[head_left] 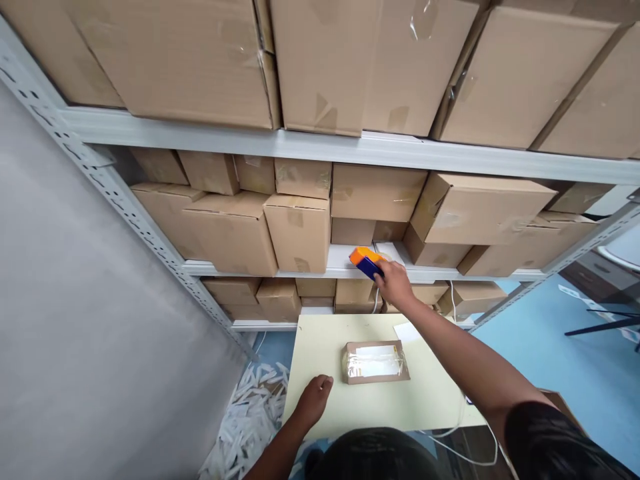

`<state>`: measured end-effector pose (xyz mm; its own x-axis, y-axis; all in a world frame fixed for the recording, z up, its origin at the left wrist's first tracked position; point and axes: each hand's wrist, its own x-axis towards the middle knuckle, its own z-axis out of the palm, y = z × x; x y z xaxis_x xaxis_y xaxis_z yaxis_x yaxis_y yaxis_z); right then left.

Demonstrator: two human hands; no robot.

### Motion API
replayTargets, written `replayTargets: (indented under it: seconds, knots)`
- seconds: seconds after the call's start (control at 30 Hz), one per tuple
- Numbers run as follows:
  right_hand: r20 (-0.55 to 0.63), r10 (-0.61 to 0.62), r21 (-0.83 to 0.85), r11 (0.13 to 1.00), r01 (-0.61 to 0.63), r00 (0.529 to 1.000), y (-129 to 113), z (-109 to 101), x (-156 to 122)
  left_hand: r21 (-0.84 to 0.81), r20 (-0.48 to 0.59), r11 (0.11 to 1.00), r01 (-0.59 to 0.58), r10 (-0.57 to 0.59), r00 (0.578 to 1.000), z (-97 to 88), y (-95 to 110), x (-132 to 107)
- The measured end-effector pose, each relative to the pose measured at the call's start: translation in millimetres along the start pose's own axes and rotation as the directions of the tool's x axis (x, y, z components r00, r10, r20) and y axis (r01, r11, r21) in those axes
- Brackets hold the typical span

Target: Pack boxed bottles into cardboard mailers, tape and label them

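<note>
My right hand [394,283] reaches out over the far side of the table, in front of the middle shelf. Its fingers are closed on an orange and dark-blue handheld object [367,263], whose exact kind I cannot make out. My left hand [316,399] is curled closed above the table's left part, with nothing seen in it. Just right of it, and apart from it, a small cardboard box [377,362] lies on the pale table [360,410]. Clear shiny tape and a white label cover the box's top.
Cardboard boxes [297,233] fill a white metal rack [325,148] behind the table. A white paper [407,332] lies at the table's far right. White strips [250,413] are heaped on the floor at left. A white cable [470,461] hangs near the front right.
</note>
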<state>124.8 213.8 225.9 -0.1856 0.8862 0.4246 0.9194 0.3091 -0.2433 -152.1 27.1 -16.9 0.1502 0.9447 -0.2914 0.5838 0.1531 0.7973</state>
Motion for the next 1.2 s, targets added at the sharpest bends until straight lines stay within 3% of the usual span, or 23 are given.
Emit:
replayTargets:
  seconds: [0.1,0.2,0.33,0.43,0.5,0.57,0.63,0.73,0.83,0.93,1.0,1.1,1.2]
  knots:
    - [0.043,-0.026,-0.103,0.994,0.030,0.999,-25.5,21.7,53.7,-0.018,0.003,0.999,-0.027,0.027,1.000,-8.7,-2.4,-9.1]
    - [0.133,0.021,-0.162,0.987,0.001,0.991,-36.3,39.1,80.7,-0.016,0.009,0.999,-0.038,0.038,0.999,-17.2,-8.0,-16.3]
    - [0.164,0.042,-0.119,0.993,-0.023,0.986,-34.8,46.0,85.7,-0.008,0.015,1.000,-0.011,0.011,1.000,-27.3,-19.4,-18.5]
    - [0.010,0.052,-0.001,0.999,-0.052,0.999,-16.8,40.4,64.9,-0.012,0.016,1.000,-0.002,0.002,1.000,-33.0,-21.6,-13.5]
    - [-0.105,0.132,0.096,0.988,-0.123,0.986,6.4,35.9,34.1,-0.024,-0.005,0.999,-0.023,0.023,1.000,-36.2,-15.1,-7.4]
    - [-0.124,0.276,0.191,0.949,-0.250,0.953,37.1,35.0,-12.9,-0.035,-0.030,0.997,-0.072,0.071,0.997,-38.7,-0.7,0.7]
    - [-0.024,0.455,0.244,0.866,-0.436,0.890,70.8,40.6,-74.8,-0.040,-0.038,0.990,-0.136,0.134,0.990,-39.6,20.4,10.5]
    - [0.226,0.631,0.145,0.732,-0.666,0.742,113.6,62.9,-181.4,-0.010,0.001,0.974,-0.225,0.225,0.974,-34.4,57.2,27.6]
    - [0.420,0.631,0.010,0.715,-0.699,0.652,136.4,91.6,-272.5,0.051,0.049,0.961,-0.272,0.269,0.962,-19.2,90.7,45.1]
    - [0.545,0.518,-0.007,0.789,-0.615,0.659,146.8,111.0,-311.9,0.088,0.051,0.952,-0.295,0.291,0.955,1.8,117.2,58.7]
    - [0.560,0.470,-0.016,0.829,-0.559,0.682,155.9,117.9,-303.2,0.105,0.041,0.947,-0.303,0.301,0.953,15.1,131.4,63.7]
    - [0.559,0.428,-0.088,0.882,-0.463,0.710,177.0,127.8,-256.2,0.126,0.007,0.941,-0.313,0.315,0.949,30.5,147.6,64.4]
    - [0.600,0.414,-0.194,0.905,-0.377,0.685,198.5,145.1,-206.0,0.147,-0.033,0.932,-0.332,0.340,0.940,39.4,157.2,57.4]
